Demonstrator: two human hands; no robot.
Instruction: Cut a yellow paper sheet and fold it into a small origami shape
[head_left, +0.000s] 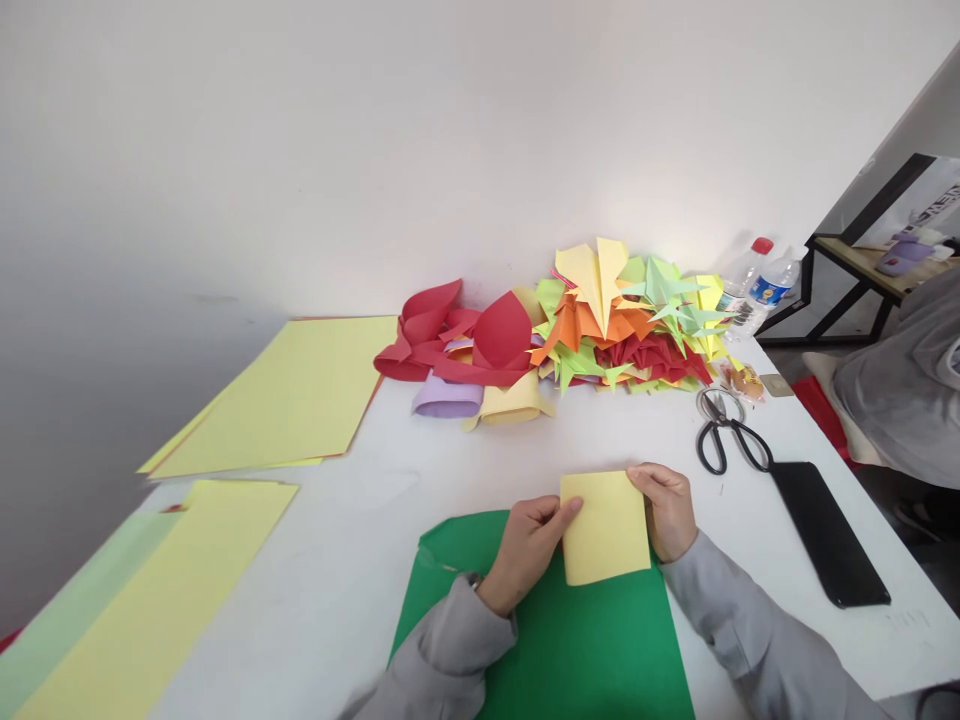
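Observation:
A pale yellow piece of paper [606, 530], roughly square and apparently folded, is held up above a green sheet [592, 650]. My left hand [529, 545] pinches its left edge, thumb on the front face. At the upper right corner, my right hand [667, 508] grips it between thumb and fingers. The fingers behind the paper are hidden. Under both hands, the green sheet lies flat on the white table [337, 570].
Large yellow sheets [292, 400] and yellow strips [165, 600] lie left. Red curled paper shapes [502, 335] and folded paper planes [596, 285] are piled by the wall. Right are scissors [724, 430], a black phone-like slab [829, 535], plastic bottles [769, 290] and a seated person [900, 380].

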